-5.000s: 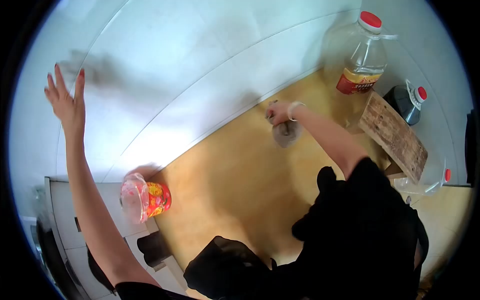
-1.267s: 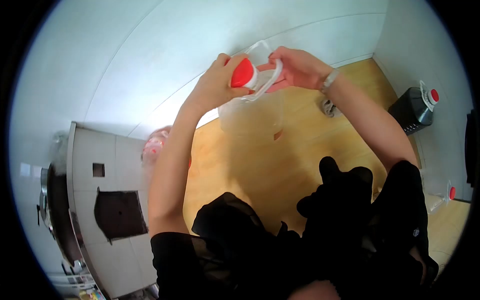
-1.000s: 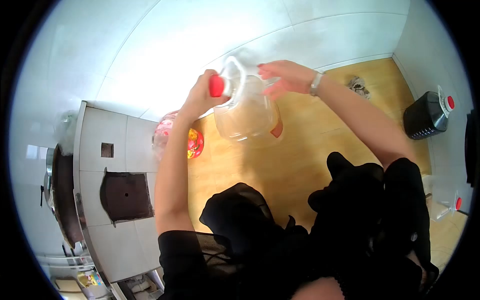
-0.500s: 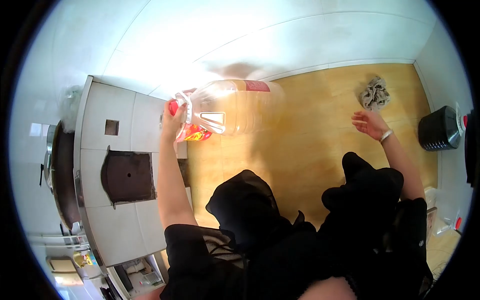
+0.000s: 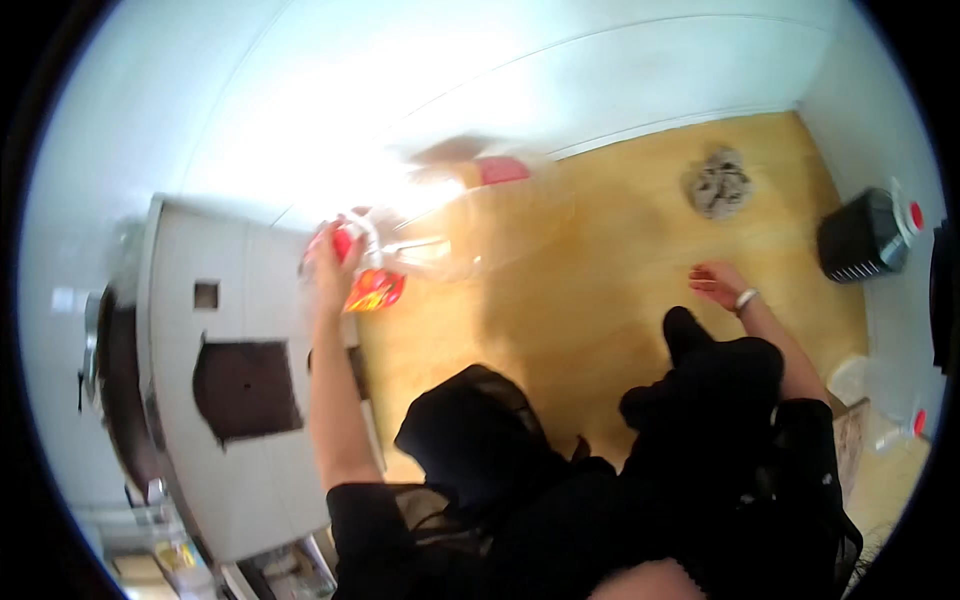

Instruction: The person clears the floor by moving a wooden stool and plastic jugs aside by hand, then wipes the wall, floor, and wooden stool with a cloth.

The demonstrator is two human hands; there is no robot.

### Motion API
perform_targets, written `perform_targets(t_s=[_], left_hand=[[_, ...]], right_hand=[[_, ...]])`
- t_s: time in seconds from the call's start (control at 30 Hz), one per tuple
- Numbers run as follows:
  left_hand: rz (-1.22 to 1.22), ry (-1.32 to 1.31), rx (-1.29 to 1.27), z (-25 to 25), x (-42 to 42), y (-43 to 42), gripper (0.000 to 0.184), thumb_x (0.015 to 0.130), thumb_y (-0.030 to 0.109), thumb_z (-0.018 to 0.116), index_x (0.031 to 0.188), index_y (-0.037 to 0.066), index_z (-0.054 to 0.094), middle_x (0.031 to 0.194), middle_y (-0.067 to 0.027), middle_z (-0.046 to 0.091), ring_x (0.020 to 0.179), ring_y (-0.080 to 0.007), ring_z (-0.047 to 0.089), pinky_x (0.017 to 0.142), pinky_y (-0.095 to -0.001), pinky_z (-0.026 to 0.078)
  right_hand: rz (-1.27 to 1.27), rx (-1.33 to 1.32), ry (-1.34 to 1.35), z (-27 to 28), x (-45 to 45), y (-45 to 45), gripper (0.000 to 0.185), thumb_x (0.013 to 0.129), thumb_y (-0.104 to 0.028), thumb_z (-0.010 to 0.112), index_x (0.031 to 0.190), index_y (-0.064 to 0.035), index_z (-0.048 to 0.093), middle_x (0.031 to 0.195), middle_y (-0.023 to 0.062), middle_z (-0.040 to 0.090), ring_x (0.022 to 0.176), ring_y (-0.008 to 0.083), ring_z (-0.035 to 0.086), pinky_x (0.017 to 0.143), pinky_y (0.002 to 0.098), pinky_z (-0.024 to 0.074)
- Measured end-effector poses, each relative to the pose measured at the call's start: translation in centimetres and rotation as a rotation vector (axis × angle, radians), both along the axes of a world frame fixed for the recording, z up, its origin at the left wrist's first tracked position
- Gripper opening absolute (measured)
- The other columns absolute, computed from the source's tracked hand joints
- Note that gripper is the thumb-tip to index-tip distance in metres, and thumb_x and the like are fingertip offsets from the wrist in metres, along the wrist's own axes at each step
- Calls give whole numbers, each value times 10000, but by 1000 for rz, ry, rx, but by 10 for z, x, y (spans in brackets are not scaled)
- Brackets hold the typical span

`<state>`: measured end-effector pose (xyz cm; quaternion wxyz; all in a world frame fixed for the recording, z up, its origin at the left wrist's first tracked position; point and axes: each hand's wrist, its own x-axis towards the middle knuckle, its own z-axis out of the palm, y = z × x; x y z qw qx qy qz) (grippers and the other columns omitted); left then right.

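Observation:
A large clear plastic jug (image 5: 480,225) with a red cap and a pale handle lies on its side near the wall, blurred in the head view. My left hand (image 5: 335,255) is closed around its neck end, by the red cap. Just below that hand is a red and yellow packet (image 5: 376,290). My right hand (image 5: 718,284), a pale band at its wrist, hangs over the floor with nothing in it, its fingers loosely curled and apart. Above it on the floor lies a crumpled grey cloth (image 5: 720,185).
On the left stands a white tiled stove block (image 5: 240,490) with a dark metal door (image 5: 248,390). A dark jug with a red cap (image 5: 862,240) stands by the right wall. Nearer me on the right is a clear container with a red cap (image 5: 900,432).
The view has shifted and tilted slightly. My left hand and the plastic jug's neck appear a little lower and further left. My right hand has also dropped lower, still holding nothing.

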<state>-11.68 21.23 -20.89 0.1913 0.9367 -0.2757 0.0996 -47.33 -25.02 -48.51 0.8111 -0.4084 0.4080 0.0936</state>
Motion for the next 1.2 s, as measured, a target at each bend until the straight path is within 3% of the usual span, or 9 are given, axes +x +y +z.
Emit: perform_targets(t_s=[0.27,0.33,0.47,0.73,0.87,0.97,1.0,1.07,1.2], left_hand=[[-199,96,59,40,-22,-130,438,801,212,584,1202,125,428,994,-163,403,913,-298,455,813,-369,387],[-280,-116,229,36,-30,-167,440,797,204,585,1197,120,423,994,-170,388,971,-328,412,845,-398,367],[-383,-207,139,32,-53,-226,462,784,259,603,1178,95,426,1178,-211,365,1095,-373,352,884,-415,360],[-388,-189,227,29,-24,-221,493,761,340,609,1160,100,448,1250,-169,388,1105,-346,406,894,-391,373],[-373,-74,297,40,-27,-232,638,729,349,642,1265,145,363,1323,-201,286,1186,-356,322,927,-397,348],[-538,-58,302,40,-8,-222,727,772,231,598,1361,131,184,1376,-230,157,1266,-358,177,1009,-390,216],[-609,165,80,35,5,-214,699,793,171,542,1362,79,147,1394,-217,119,1291,-336,118,1032,-390,154],[-495,130,78,55,-13,-222,630,842,253,443,1364,77,137,1411,-181,73,1313,-301,18,1051,-377,96],[-369,-505,89,77,20,-224,447,893,331,414,1298,146,363,1288,-201,260,1128,-314,318,929,-433,298]], right_hand=[[-158,-23,81,-5,-22,-18,228,822,-192,513,976,-26,540,908,110,573,787,227,584,654,316,488],[-202,-10,121,-4,-24,-20,215,818,-181,520,966,-28,544,881,105,580,769,219,587,649,311,488],[-217,39,37,-7,-36,-29,181,817,-189,509,930,-50,539,820,71,587,715,205,601,599,298,480],[-333,45,22,-9,-44,-54,188,828,-171,459,931,-33,533,824,77,588,712,193,590,605,290,479],[-396,63,11,-16,-32,-58,190,822,-159,472,952,-28,521,830,79,586,718,199,590,602,293,482],[-526,-95,-27,-7,-24,-60,181,813,-144,507,954,-32,515,821,77,580,713,195,592,574,293,479],[-616,-153,-33,-1,-25,-62,183,806,-138,523,956,-33,510,823,76,578,707,189,591,562,290,476],[-740,-392,35,13,-31,-75,187,796,-113,528,962,-31,505,819,80,577,700,200,590,563,305,472],[-947,-1353,323,27,-63,-115,299,706,-12,562,993,-39,487,879,100,534,824,248,535,676,346,428]])
